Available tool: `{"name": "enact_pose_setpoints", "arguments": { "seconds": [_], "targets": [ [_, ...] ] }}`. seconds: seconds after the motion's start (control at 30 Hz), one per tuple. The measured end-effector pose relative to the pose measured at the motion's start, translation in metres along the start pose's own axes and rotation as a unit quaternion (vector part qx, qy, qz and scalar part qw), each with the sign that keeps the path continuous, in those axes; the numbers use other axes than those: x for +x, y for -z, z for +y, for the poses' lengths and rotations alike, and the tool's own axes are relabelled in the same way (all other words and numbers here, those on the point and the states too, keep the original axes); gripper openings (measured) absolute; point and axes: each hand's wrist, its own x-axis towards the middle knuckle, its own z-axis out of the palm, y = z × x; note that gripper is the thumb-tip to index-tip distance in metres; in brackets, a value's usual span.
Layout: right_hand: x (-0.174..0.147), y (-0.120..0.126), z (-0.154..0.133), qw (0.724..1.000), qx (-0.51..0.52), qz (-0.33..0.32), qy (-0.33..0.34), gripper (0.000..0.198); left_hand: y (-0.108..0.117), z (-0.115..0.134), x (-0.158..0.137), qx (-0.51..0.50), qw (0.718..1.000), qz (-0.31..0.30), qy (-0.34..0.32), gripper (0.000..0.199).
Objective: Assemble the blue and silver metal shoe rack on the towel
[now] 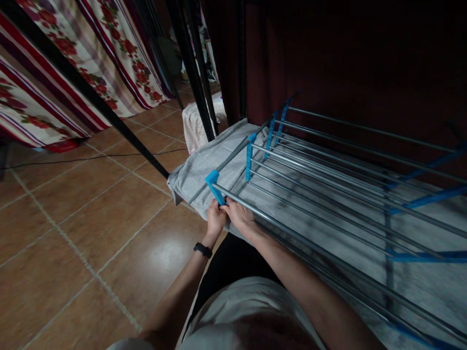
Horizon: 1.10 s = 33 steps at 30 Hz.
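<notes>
A metal drying rack (310, 172) with thin grey bars and blue plastic pieces lies across a surface covered with grey cloth (199, 177). At its near left corner, a blue plastic bracket (216, 187) joins the outer bars. My left hand (216, 217), with a dark band on the wrist, is closed at the bracket's lower end. Beside it, my right hand (239, 214) has its fingers closed at the same spot, passing beneath the near bar. The fingertips of both hands meet there, and the exact grip is partly hidden.
Black metal posts (191, 68) rise beyond the cloth-covered corner, and one bar slants across the left. Flowered, striped curtains (91, 58) hang over a tiled floor (83, 218), where a dark cable (105, 156) runs. A dark red panel (346, 63) stands behind the rack.
</notes>
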Motion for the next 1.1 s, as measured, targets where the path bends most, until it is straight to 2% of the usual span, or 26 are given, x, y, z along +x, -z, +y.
{"name": "enact_pose_setpoints", "arguments": {
  "seconds": [0.2,0.57,0.9,1.1],
  "targets": [
    [0.000,-0.003,0.000,1.000,-0.021,0.019,0.007,0.044,-0.003,-0.004,0.000,-0.004,1.000,0.013,0.001,0.011],
    [0.003,-0.007,0.003,0.999,-0.036,0.009,0.009,0.042,-0.003,0.002,-0.001,-0.003,1.000,0.019,0.001,0.011],
    [-0.005,-0.006,-0.005,0.999,-0.025,0.033,0.020,0.037,0.001,0.000,0.004,0.004,1.000,-0.005,0.002,0.011],
    [-0.010,0.002,-0.007,1.000,-0.019,0.016,0.005,0.036,0.002,0.000,0.003,0.000,1.000,-0.015,-0.008,0.013]
  ]
}}
